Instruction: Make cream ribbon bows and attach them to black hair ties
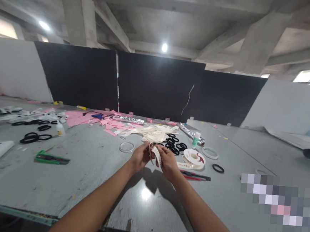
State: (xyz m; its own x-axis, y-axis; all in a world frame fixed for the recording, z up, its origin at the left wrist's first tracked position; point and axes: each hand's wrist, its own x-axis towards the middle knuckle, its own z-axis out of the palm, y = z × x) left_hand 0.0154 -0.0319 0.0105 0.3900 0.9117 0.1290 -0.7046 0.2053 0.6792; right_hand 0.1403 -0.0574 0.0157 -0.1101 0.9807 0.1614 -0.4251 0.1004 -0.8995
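Pinching a thin band [150, 154] in the left hand [139, 157] and a printed ribbon [157, 157] in the right hand [169, 163], holding both hands close together above the table [90, 182], left of the spool [188, 155] and nearer than the cream strips [157, 131].

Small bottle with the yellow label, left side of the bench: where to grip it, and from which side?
Best gripped around the body of the bottle, below its narrow tip. It looks upright, so I'd come in level from the near right: black rings lie to its left and white strips behind.
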